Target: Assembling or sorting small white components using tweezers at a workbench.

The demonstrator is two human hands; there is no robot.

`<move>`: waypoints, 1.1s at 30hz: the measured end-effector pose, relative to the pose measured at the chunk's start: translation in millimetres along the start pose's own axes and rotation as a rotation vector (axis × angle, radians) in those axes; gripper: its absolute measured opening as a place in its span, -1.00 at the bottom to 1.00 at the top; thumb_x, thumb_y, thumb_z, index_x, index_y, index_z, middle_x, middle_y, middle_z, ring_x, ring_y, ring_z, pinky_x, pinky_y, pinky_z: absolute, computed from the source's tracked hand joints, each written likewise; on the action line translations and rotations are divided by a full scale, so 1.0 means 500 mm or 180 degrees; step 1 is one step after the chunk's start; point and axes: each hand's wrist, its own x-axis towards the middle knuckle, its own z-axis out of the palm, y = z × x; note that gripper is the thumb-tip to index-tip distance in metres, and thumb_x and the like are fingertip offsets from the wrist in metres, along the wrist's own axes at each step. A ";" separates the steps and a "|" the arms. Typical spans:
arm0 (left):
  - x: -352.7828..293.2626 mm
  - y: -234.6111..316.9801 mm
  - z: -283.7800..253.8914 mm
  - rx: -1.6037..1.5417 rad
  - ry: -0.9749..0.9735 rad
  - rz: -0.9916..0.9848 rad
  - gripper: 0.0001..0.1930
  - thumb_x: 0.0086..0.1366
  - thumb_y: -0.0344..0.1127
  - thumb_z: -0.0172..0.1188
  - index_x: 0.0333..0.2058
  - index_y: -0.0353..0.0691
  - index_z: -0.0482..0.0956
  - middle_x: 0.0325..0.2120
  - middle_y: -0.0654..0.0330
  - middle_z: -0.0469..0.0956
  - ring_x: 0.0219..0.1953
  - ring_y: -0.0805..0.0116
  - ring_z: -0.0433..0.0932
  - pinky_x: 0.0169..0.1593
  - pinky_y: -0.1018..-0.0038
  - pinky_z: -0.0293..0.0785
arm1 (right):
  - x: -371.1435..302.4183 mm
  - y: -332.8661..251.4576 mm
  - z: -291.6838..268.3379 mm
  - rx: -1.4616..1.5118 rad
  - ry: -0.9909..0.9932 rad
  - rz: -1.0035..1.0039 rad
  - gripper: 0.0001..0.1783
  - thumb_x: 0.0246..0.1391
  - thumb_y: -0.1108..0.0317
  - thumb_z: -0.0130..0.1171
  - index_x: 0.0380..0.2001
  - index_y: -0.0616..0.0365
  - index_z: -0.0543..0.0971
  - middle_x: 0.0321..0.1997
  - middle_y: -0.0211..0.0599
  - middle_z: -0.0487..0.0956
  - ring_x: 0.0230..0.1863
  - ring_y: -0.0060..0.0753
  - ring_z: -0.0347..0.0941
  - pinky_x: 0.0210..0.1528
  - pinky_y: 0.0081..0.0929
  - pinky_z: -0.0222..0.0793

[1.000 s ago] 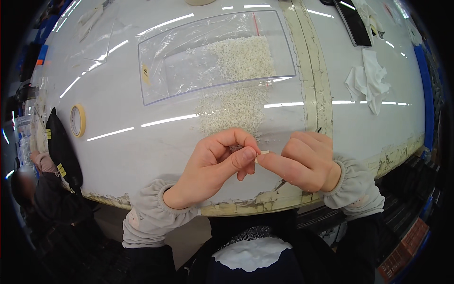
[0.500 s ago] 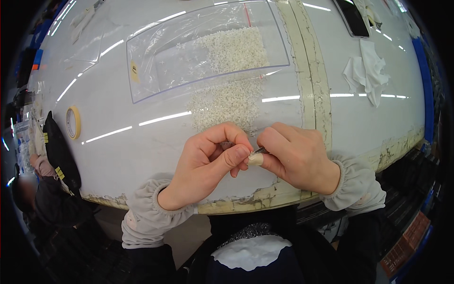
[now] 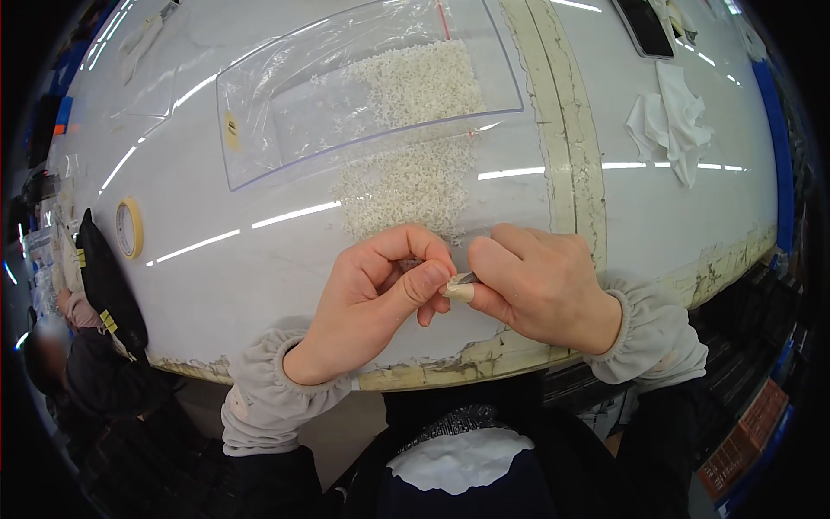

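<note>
Two bare hands are meeting low over the table (image 3: 285, 268), each coming out of one grey elasticated sleeve cover, so two covers are showing. The left hand (image 3: 367, 290) is nearly closing, thumb and index fingertips pressing together on one tiny pale piece (image 3: 450, 281) whose outline is too small to make out, its other fingers curling loosely beneath. The right hand (image 3: 545, 290) is curling tightly, gripping one slim dark tool (image 3: 468, 278) between thumb and index finger and bringing its tip right up to the left fingertips; one cream thumb wrap (image 3: 461, 293) is covering the end of its thumb. Beyond the hands, one spread of small white pieces (image 3: 402, 190), far too many to count, is lying on the table and reaching across the area of one clear plastic sheet (image 3: 252, 151) with a bluish edge. One yellow tape roll (image 3: 137, 233) and one black pouch (image 3: 108, 285) are resting on the left; one phone (image 3: 644, 26) and crumpled white tissue (image 3: 670, 121) are lying on the right.
</note>
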 end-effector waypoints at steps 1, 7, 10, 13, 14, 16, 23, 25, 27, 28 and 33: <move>0.000 0.000 -0.001 -0.0008 0.0007 -0.0007 -0.95 0.30 -0.49 0.05 -0.30 -0.32 0.47 -0.47 0.25 0.46 -0.47 0.57 0.42 -0.39 0.71 0.37 | 0.000 0.001 0.002 -0.0043 0.0040 -0.0016 -0.72 0.06 0.12 0.16 -0.53 0.03 0.39 -0.61 -0.50 0.25 -0.67 -0.50 0.17 -0.65 -0.56 0.08; -0.001 -0.001 -0.002 -0.0019 0.0040 -0.0029 -0.95 0.31 -0.48 0.05 -0.30 -0.32 0.47 -0.46 0.24 0.46 -0.47 0.57 0.42 -0.39 0.70 0.38 | -0.001 0.001 0.011 -0.0113 0.0175 0.0034 -0.72 0.06 0.11 0.15 -0.53 0.02 0.39 -0.58 -0.49 0.25 -0.66 -0.50 0.18 -0.65 -0.56 0.08; -0.001 -0.003 -0.001 -0.0028 0.0054 -0.0045 -0.95 0.31 -0.48 0.05 -0.30 -0.32 0.47 -0.45 0.24 0.46 -0.47 0.56 0.42 -0.39 0.70 0.38 | -0.003 0.002 0.012 -0.0132 0.0178 0.0060 -0.72 0.06 0.11 0.15 -0.53 0.02 0.39 -0.58 -0.48 0.25 -0.66 -0.50 0.18 -0.65 -0.57 0.08; 0.001 -0.006 -0.001 -0.0051 0.0076 -0.0077 -0.95 0.31 -0.48 0.05 -0.29 -0.32 0.46 -0.44 0.23 0.46 -0.47 0.56 0.42 -0.38 0.70 0.38 | -0.005 0.004 0.013 -0.0206 0.0140 0.0050 -0.72 0.06 0.10 0.14 -0.53 0.02 0.39 -0.57 -0.48 0.25 -0.65 -0.50 0.19 -0.65 -0.57 0.08; 0.000 -0.006 -0.001 -0.0053 0.0079 -0.0082 -0.95 0.31 -0.48 0.05 -0.29 -0.32 0.46 -0.44 0.23 0.46 -0.47 0.56 0.42 -0.38 0.70 0.38 | -0.005 0.004 0.013 -0.0202 0.0137 0.0052 -0.72 0.06 0.10 0.14 -0.53 0.02 0.39 -0.57 -0.48 0.25 -0.65 -0.50 0.19 -0.65 -0.57 0.08; 0.000 -0.005 -0.001 -0.0073 0.0089 -0.0088 -0.95 0.31 -0.48 0.05 -0.29 -0.32 0.46 -0.43 0.23 0.46 -0.46 0.56 0.42 -0.38 0.70 0.38 | -0.006 0.003 0.012 -0.0219 0.0085 0.0055 -0.72 0.06 0.09 0.14 -0.53 0.02 0.39 -0.57 -0.48 0.25 -0.65 -0.50 0.18 -0.65 -0.57 0.08; -0.001 -0.003 0.001 -0.0118 0.0093 -0.0095 -0.95 0.31 -0.48 0.05 -0.28 -0.32 0.45 -0.41 0.22 0.46 -0.45 0.56 0.42 -0.38 0.70 0.38 | -0.005 -0.003 0.004 -0.0243 -0.0045 0.0070 -0.72 0.06 0.08 0.14 -0.52 0.02 0.40 -0.56 -0.48 0.24 -0.65 -0.50 0.18 -0.65 -0.57 0.08; -0.001 -0.003 0.002 -0.0107 0.0093 -0.0092 -0.95 0.31 -0.48 0.05 -0.28 -0.32 0.45 -0.42 0.22 0.46 -0.45 0.56 0.42 -0.38 0.70 0.38 | -0.005 -0.002 0.004 -0.0255 -0.0005 0.0073 -0.72 0.06 0.08 0.14 -0.52 0.02 0.40 -0.56 -0.48 0.24 -0.65 -0.50 0.18 -0.65 -0.57 0.08; -0.001 -0.003 0.002 -0.0083 0.0098 -0.0090 -0.95 0.31 -0.48 0.05 -0.29 -0.32 0.45 -0.42 0.23 0.46 -0.45 0.56 0.42 -0.38 0.69 0.38 | -0.006 -0.002 0.006 -0.0271 0.0073 0.0078 -0.72 0.06 0.09 0.14 -0.52 0.02 0.40 -0.56 -0.48 0.24 -0.65 -0.50 0.17 -0.65 -0.56 0.08; -0.002 -0.003 0.002 -0.0070 0.0102 -0.0090 -0.95 0.32 -0.48 0.04 -0.29 -0.32 0.45 -0.42 0.23 0.46 -0.45 0.56 0.42 -0.38 0.69 0.38 | -0.006 -0.001 0.008 -0.0277 0.0112 0.0080 -0.72 0.06 0.09 0.14 -0.52 0.02 0.40 -0.56 -0.48 0.24 -0.65 -0.50 0.17 -0.65 -0.56 0.08; 0.001 -0.006 0.001 -0.0084 0.0101 -0.0124 -0.95 0.32 -0.47 0.04 -0.29 -0.32 0.45 -0.43 0.23 0.46 -0.45 0.56 0.42 -0.38 0.69 0.38 | -0.006 -0.002 0.014 -0.0402 0.0264 0.0120 -0.72 0.05 0.09 0.15 -0.53 0.02 0.40 -0.56 -0.48 0.24 -0.65 -0.49 0.17 -0.66 -0.56 0.08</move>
